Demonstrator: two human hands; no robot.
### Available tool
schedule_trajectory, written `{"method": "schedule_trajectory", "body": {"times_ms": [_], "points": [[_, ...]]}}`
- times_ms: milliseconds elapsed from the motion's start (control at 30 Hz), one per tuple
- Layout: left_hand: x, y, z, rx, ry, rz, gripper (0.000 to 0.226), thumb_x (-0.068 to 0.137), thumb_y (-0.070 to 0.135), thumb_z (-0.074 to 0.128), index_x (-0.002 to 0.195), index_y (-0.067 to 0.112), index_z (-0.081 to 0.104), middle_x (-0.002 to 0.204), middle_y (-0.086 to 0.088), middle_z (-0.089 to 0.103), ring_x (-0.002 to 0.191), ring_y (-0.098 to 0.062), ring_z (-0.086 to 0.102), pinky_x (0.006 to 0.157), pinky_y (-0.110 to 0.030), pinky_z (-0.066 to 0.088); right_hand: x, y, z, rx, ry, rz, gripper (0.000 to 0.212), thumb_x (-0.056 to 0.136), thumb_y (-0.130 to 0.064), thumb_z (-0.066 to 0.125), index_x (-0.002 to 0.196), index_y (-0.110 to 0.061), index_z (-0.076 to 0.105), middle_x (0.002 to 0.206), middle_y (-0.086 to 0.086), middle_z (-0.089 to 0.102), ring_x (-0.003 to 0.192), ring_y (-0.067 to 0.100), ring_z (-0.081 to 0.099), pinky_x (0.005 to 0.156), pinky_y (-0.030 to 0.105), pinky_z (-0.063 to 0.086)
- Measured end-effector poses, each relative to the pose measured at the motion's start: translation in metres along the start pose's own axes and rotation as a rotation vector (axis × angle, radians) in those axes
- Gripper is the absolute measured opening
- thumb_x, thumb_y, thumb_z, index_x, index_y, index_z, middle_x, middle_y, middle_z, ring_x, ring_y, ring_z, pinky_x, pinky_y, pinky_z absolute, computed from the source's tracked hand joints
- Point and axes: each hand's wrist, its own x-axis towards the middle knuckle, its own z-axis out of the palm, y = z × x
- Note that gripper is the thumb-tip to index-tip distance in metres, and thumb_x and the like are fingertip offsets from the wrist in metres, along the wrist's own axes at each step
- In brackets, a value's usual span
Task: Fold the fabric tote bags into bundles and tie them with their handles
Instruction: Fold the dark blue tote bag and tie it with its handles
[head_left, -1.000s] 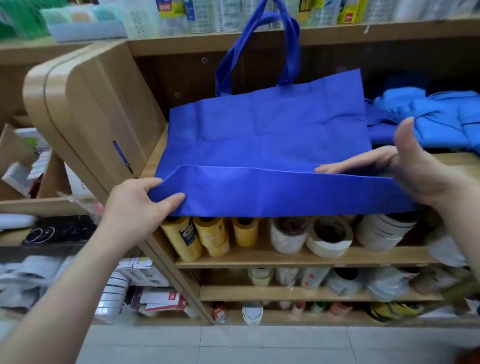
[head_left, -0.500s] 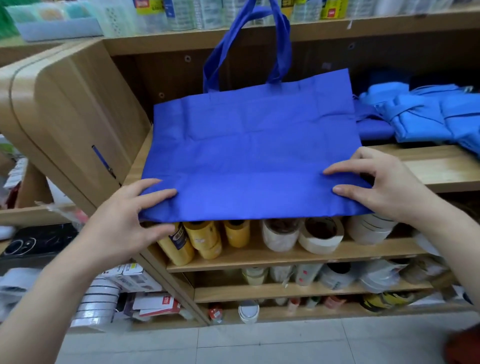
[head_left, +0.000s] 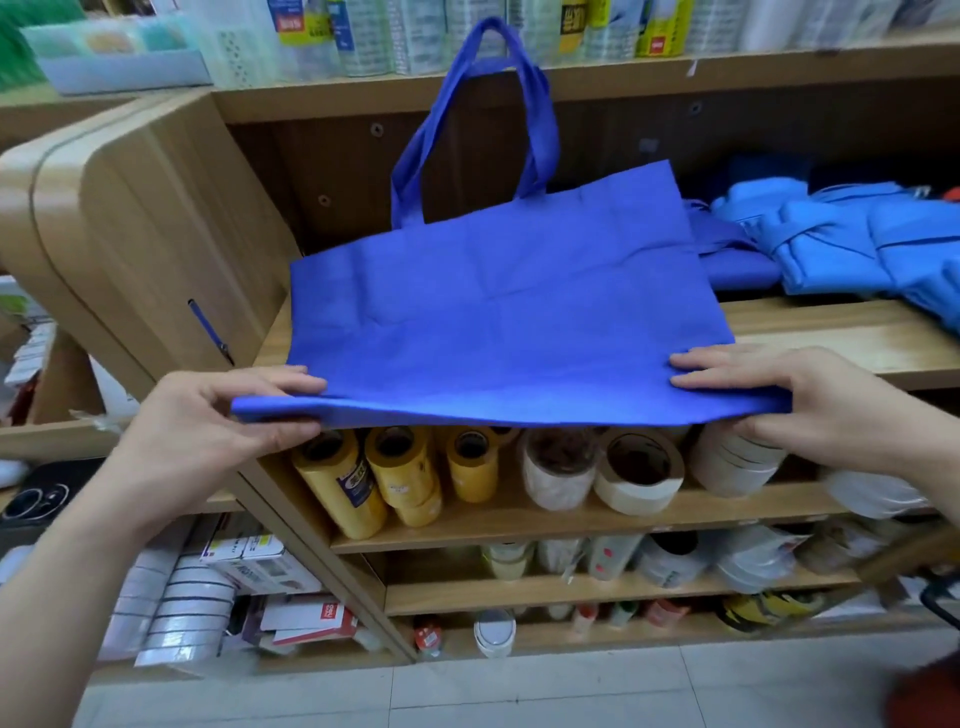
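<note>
At the front of the shelf (head_left: 857, 343), pinching opposite ends of the crosswise near fold of the blue tote bag (head_left: 498, 322) with left hand (head_left: 218, 415) and right hand (head_left: 810, 405).

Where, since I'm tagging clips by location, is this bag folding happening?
Most likely a stationery or general-goods shop: wooden shelves hold rows of tape rolls, packaged goods line the top shelf, and folded blue bundles lie beside the tote bag.
</note>
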Motion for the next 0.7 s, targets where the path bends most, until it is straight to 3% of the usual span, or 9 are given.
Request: {"method": "schedule_trajectory", "body": {"times_ms": [67,133,200,233,300,400,433,533,700], "points": [[0.0,0.0,0.005,-0.155,0.069,-0.02,0.019,0.068,0.016,0.073,0.08,0.03,0.078,0.079,0.017,0.074,0.078,0.007,0.067,0.068,-0.004,0.047,-0.002,0.001,-0.004,0.182,0.058,0.064,0.055,0.082,-0.007,0.075,0.105,-0.056,0.067,0.116,-0.032,0.065,0.117,-0.01,0.056,0.1,0.005,0.036],[0.003,0.002,0.013,-0.2,0.135,-0.037,0.014,0.079,0.014,0.067,0.083,0.027,0.071,0.073,0.021,0.072,0.07,0.009,0.064,0.064,-0.005,0.047,-0.001,-0.002,-0.006,0.324,0.119,0.123,0.017,0.077,-0.036,0.08,0.09,-0.047,0.076,0.094,-0.018,0.075,0.092,-0.006,0.066,0.081,0.004,0.044],[0.007,0.003,0.018,-0.224,0.187,-0.064,0.012,0.082,0.021,0.065,0.092,0.028,0.065,0.077,0.023,0.072,0.074,0.007,0.065,0.07,-0.012,0.05,0.0,0.002,-0.009,0.371,0.185,0.175,0.053,0.058,-0.077,0.073,0.086,-0.033,0.077,0.081,0.001,0.073,0.074,0.005,0.062,0.067,0.014,0.044],[0.01,0.001,0.019,-0.225,0.21,-0.075,0.013,0.08,0.028,0.066,0.093,0.03,0.065,0.081,0.022,0.073,0.079,0.003,0.066,0.075,-0.019,0.05,0.0,0.003,-0.009,0.378,0.23,0.194,0.064,0.052,-0.083,0.07,0.087,-0.03,0.076,0.081,0.006,0.072,0.072,0.007,0.06,0.066,0.018,0.044],[0.014,-0.001,0.021,-0.202,0.265,-0.085,0.013,0.08,0.036,0.072,0.092,0.035,0.067,0.089,0.015,0.074,0.089,-0.009,0.067,0.082,-0.031,0.05,0.004,0.003,-0.006,0.471,0.33,0.232,0.061,0.054,-0.078,0.075,0.089,-0.028,0.074,0.081,0.001,0.072,0.073,0.006,0.062,0.068,0.02,0.048],[0.017,0.002,0.031,-0.062,0.353,-0.07,0.013,0.088,0.025,0.071,0.09,0.035,0.062,0.092,0.01,0.069,0.091,-0.018,0.066,0.08,-0.034,0.052,0.018,0.0,0.004,0.453,0.466,0.283,0.019,0.076,-0.03,0.081,0.086,-0.026,0.066,0.078,-0.003,0.069,0.07,0.01,0.061,0.063,0.018,0.049],[0.018,0.003,0.036,-0.002,0.381,-0.056,0.014,0.089,0.022,0.069,0.092,0.031,0.059,0.091,0.01,0.066,0.09,-0.019,0.065,0.076,-0.031,0.05,0.021,0.001,0.008,0.377,0.501,0.304,0.02,0.08,-0.021,0.08,0.088,-0.027,0.063,0.08,-0.001,0.068,0.067,0.013,0.059,0.062,0.02,0.049],[0.017,0.008,0.045,0.21,0.451,-0.035,0.024,0.089,0.018,0.068,0.109,0.02,0.054,0.093,0.007,0.062,0.087,-0.019,0.059,0.075,-0.032,0.044,0.027,-0.001,0.019,0.182,0.558,0.354,0.027,0.083,-0.025,0.076,0.104,-0.03,0.058,0.087,0.012,0.069,0.078,0.03,0.063,0.076,0.046,0.053],[0.011,0.012,0.048,0.38,0.458,-0.066,0.039,0.091,0.017,0.065,0.125,0.021,0.047,0.098,0.002,0.056,0.082,-0.022,0.048,0.074,-0.034,0.036,0.033,-0.012,0.023,-0.201,0.58,0.331,0.035,0.091,-0.038,0.059,0.122,-0.027,0.046,0.092,0.011,0.066,0.087,0.041,0.062,0.072,0.046,0.05]]}}
